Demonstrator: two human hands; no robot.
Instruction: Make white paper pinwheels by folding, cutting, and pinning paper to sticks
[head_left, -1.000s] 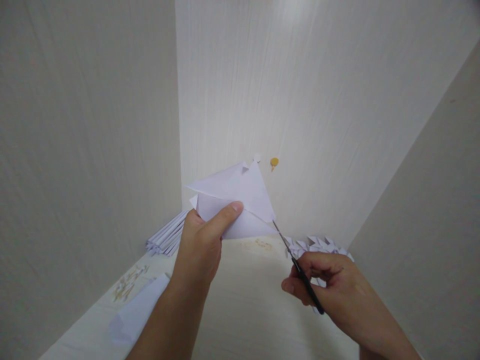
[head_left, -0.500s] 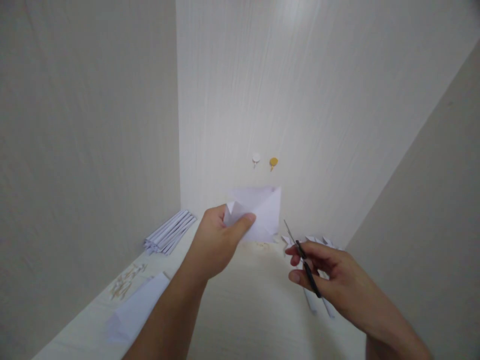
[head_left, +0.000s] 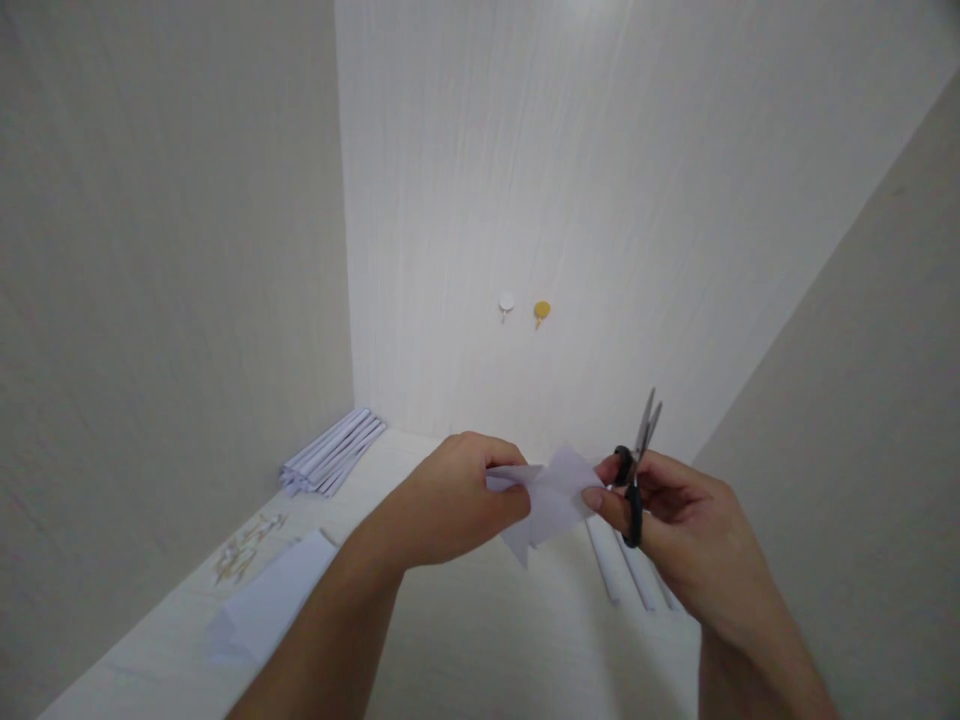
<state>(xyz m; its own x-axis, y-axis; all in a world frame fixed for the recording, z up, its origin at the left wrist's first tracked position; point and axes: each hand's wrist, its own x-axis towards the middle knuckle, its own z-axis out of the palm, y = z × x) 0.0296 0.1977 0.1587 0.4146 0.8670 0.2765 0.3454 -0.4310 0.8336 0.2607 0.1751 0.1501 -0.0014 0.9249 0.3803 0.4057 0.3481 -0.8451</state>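
Note:
A folded sheet of white paper (head_left: 559, 505) is held between my two hands above the table. My left hand (head_left: 469, 495) is closed on its left side, thumb on the near side. My right hand (head_left: 679, 515) pinches the paper's right corner between thumb and fingertip. Black-handled scissors (head_left: 634, 480) hang on that same hand by their handles, with the blades pointing up and slightly parted, away from the paper.
Rolled white paper tubes (head_left: 334, 455) are stacked at the back left. Small scraps (head_left: 247, 547) and white paper sheets (head_left: 274, 605) lie nearer at left. More paper rolls (head_left: 634, 570) lie behind my right hand. Two hooks, white (head_left: 507, 302) and yellow (head_left: 542, 310), are on the back wall.
My right hand has come up to the paper and grips its corner, the scissors now turned upward. My left hand has shifted right and lower, and the paper is turned and bent.

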